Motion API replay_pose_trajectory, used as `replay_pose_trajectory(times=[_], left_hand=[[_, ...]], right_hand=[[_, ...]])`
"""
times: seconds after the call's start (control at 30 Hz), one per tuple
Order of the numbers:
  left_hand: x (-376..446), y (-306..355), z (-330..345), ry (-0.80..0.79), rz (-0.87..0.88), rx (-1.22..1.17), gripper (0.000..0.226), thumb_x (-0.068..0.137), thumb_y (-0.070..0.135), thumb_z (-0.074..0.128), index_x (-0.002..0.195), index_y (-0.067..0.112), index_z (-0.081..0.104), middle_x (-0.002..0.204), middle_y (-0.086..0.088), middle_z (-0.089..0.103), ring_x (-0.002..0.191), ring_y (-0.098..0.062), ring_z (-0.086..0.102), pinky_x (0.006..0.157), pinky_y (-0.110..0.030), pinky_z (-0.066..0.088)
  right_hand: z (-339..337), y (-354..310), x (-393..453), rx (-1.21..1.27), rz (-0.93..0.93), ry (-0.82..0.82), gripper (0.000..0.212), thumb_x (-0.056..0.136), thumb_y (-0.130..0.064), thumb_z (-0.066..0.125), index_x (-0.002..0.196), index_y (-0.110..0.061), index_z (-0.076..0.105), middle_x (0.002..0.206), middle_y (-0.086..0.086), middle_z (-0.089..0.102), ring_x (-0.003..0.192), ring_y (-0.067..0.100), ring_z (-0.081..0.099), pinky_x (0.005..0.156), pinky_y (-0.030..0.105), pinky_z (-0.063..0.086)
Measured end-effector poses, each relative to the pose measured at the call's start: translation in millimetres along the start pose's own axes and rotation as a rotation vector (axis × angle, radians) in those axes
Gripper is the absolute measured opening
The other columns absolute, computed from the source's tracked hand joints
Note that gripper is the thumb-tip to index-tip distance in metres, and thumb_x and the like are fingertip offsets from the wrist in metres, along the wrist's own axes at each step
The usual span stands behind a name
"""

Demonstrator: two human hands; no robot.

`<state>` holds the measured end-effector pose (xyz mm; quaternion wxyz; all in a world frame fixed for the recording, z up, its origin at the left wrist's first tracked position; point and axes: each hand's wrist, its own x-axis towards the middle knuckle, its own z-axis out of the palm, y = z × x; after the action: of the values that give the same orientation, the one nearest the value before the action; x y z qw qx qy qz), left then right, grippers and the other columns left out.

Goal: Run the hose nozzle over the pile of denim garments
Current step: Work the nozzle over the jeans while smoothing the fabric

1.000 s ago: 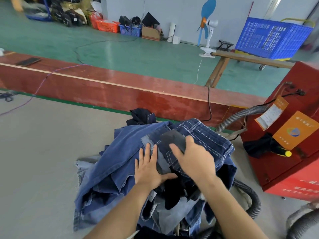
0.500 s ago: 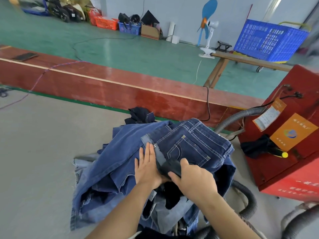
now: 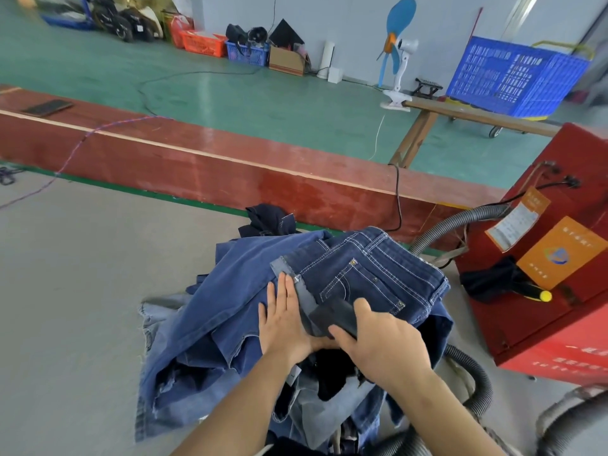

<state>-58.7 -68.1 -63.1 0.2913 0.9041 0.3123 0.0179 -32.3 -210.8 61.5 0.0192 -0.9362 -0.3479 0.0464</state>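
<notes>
A pile of denim garments [image 3: 237,311] lies on the grey table in front of me, with dark blue jeans on top. My left hand [image 3: 284,320] rests flat on the denim, fingers straight. My right hand [image 3: 378,340] grips the flat dark hose nozzle [image 3: 332,315], whose mouth lies against the jeans just below the back pocket. The grey ribbed hose [image 3: 473,383] curls round the right side of the pile.
A red machine [image 3: 556,291] stands at the right, a second ribbed hose [image 3: 450,225] running into it. A long red bench [image 3: 204,166] crosses behind the table [image 3: 72,291]. Beyond it are green floor, a fan [image 3: 399,57] and a blue crate [image 3: 513,77].
My right hand has drawn the nozzle down the jeans toward me, from the waistband area to below the pocket. The left hand has stayed flat in place.
</notes>
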Motion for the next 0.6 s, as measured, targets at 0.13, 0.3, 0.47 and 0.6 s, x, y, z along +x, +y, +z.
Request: replay_pose_trajectory(times=[0.13, 0.3, 0.47, 0.6], left_hand=[[2, 0, 4, 0.017, -0.026, 0.024, 0.136, 0.062, 0.067, 0.064, 0.145, 0.021, -0.034, 0.151, 0.01, -0.038, 0.142, -0.016, -0.032, 0.12, -0.043, -0.007], [3, 2, 4, 0.053, -0.038, -0.053, 0.124, 0.042, 0.071, 0.017, 0.147, 0.024, -0.03, 0.153, 0.011, -0.035, 0.141, -0.012, -0.032, 0.12, -0.043, -0.008], [4, -1, 1, -0.008, 0.001, -0.028, 0.148, 0.033, 0.094, 0.044, 0.132, 0.028, -0.043, 0.14, 0.016, -0.046, 0.134, -0.009, -0.038, 0.115, -0.04, -0.014], [4, 0, 2, -0.005, -0.011, 0.004, 0.154, 0.039, 0.094, 0.057, 0.133, 0.027, -0.044, 0.138, 0.016, -0.048, 0.135, -0.01, -0.038, 0.116, -0.042, -0.012]], right_hand=[[10, -7, 5, -0.076, -0.006, -0.055, 0.037, 0.097, -0.055, 0.038, 0.093, -0.02, 0.028, 0.094, 0.0, 0.065, 0.087, 0.023, 0.065, 0.057, 0.031, 0.034], [17, -16, 25, -0.059, 0.002, 0.019, 0.036, 0.099, -0.053, 0.036, 0.101, -0.017, 0.033, 0.096, 0.002, 0.068, 0.088, 0.027, 0.067, 0.058, 0.031, 0.036], [2, -17, 37, 0.045, 0.02, 0.132, 0.04, 0.098, -0.056, 0.033, 0.105, -0.017, 0.036, 0.092, 0.002, 0.066, 0.084, 0.026, 0.066, 0.056, 0.031, 0.035], [-7, 4, 19, 0.102, 0.023, 0.117, 0.039, 0.095, -0.06, 0.036, 0.091, -0.022, 0.027, 0.068, -0.008, 0.047, 0.063, 0.021, 0.053, 0.046, 0.029, 0.028]])
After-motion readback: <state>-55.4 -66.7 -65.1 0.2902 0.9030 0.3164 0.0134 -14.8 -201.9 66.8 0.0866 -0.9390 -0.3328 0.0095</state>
